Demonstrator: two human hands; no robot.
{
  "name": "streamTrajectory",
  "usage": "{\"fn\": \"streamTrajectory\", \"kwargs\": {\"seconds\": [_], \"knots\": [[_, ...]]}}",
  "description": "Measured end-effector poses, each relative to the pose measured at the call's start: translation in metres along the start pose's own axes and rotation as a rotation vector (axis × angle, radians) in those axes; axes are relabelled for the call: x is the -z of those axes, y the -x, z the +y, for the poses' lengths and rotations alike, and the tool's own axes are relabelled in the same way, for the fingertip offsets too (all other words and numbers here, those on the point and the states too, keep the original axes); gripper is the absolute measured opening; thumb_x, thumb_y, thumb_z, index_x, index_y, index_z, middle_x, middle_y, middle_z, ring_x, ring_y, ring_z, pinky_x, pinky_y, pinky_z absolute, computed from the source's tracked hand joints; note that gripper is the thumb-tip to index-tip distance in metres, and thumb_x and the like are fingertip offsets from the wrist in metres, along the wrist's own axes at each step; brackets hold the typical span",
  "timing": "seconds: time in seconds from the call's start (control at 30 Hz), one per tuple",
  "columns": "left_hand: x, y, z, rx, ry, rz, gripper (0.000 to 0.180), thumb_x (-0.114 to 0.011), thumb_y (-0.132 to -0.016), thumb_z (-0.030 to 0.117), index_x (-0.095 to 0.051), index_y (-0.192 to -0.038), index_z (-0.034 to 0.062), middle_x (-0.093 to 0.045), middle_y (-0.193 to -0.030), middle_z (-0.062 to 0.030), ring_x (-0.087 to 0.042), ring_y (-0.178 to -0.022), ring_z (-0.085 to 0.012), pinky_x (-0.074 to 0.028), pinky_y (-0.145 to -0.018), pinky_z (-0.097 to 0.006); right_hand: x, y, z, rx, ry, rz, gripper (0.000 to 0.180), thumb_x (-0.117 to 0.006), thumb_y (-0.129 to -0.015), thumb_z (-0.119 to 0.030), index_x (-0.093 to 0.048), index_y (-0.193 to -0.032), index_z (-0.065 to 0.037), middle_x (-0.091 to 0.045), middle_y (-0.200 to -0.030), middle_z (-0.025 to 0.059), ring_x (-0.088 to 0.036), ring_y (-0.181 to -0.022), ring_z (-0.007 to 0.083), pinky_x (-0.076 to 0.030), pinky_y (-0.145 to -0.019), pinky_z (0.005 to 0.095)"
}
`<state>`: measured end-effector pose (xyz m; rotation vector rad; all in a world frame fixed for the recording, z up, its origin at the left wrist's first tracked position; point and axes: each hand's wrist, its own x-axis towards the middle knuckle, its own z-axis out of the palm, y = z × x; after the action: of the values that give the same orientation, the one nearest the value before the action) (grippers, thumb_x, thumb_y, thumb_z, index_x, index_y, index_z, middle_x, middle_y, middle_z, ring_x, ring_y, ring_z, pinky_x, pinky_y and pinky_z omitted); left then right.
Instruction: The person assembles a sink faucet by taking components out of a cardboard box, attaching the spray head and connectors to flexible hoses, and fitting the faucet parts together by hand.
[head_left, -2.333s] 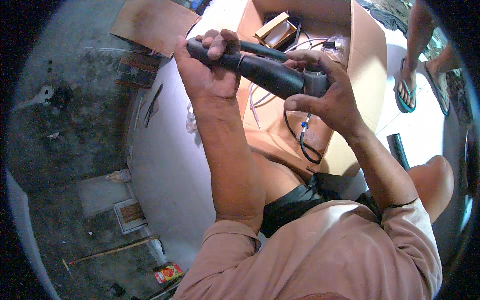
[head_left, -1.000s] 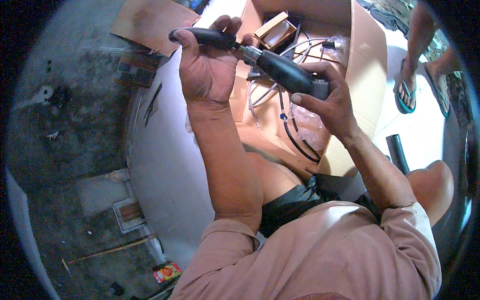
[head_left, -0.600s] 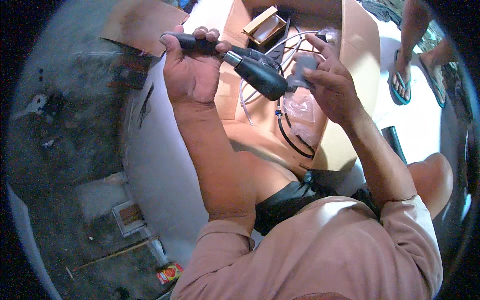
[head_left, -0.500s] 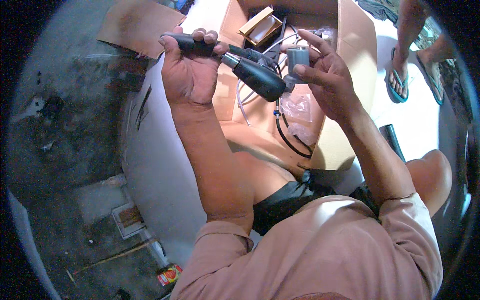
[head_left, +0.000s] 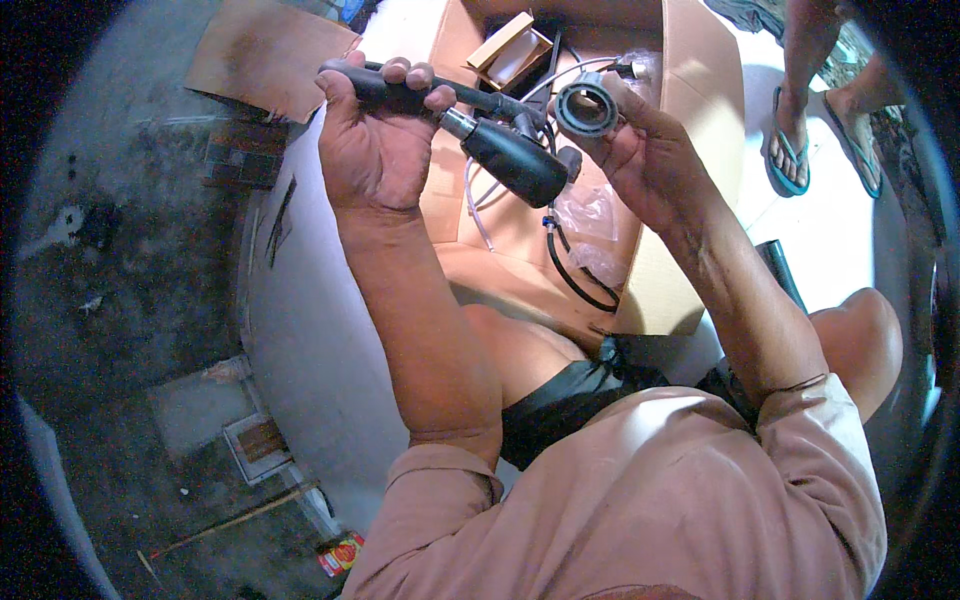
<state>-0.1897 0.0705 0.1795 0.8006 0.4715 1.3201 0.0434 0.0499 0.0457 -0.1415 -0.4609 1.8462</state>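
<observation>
Two hands: both are raised over an open cardboard box, each closed on one part.
Left hand (head_left: 372, 150): fingers wrapped fully round the thin neck of a black faucet spout (head_left: 455, 120) — a firm, closed grip, thumb side toward the person.
Spout: it runs from the left hand rightward and slightly down, its thick black head ending just short of the right hand; a silvery collar shows where neck meets head.
Right hand (head_left: 645, 160): fingertips pinch a grey ring-shaped fitting (head_left: 586, 108) by its rim, the palm left open behind it, the ring's open face turned up toward the camera.
Gap: the ring sits just above and beside the spout head, near it; whether they touch cannot be told.
Cardboard box (head_left: 700, 150): directly under both hands, flaps spread; its right wall stands close beside the right wrist, and its near edge rests against the person's lap.
Inside the box: a black hose (head_left: 572, 280) loops under the spout, beside clear plastic wrap (head_left: 590, 215) and a small tan carton (head_left: 512, 50) at the far end.
Left of the hands: a pale slab (head_left: 300, 330) with free room alongside the left forearm, then dark rough ground (head_left: 110, 270).
Right rim: another person's sandalled feet (head_left: 800, 140) stand well apart from the box, on light floor.
</observation>
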Motion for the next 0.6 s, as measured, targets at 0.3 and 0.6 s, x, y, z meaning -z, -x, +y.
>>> {"fn": "streamTrajectory", "kwargs": {"seconds": [0.3,0.6], "knots": [[0.003,-0.003,-0.001,0.024,0.041,-0.013,0.039,-0.067,-0.095,0.033,-0.056,-0.115,0.0022,-0.053,-0.099,-0.0114,-0.048,-0.099,-0.0272,-0.040,-0.086,-0.046,0.002,-0.006,0.002,-0.065,-0.150,0.097,0.037,-0.062,-0.100,-0.021,-0.051,-0.125,0.004,-0.066,-0.120,0.0171,-0.066,-0.116,0.0288,-0.054,-0.106,0.0411],[0.007,-0.005,0.000,0.034,0.042,-0.022,0.046,-0.067,-0.095,0.035,-0.050,-0.122,0.0015,-0.050,-0.099,-0.0117,-0.047,-0.097,-0.0271,-0.039,-0.086,-0.045,-0.029,0.001,-0.008,0.068,0.289,0.000,0.058,-0.064,-0.097,-0.016,-0.039,-0.148,-0.004,-0.059,-0.131,0.0175,-0.060,-0.124,0.0285,-0.049,-0.107,0.0460]]}}
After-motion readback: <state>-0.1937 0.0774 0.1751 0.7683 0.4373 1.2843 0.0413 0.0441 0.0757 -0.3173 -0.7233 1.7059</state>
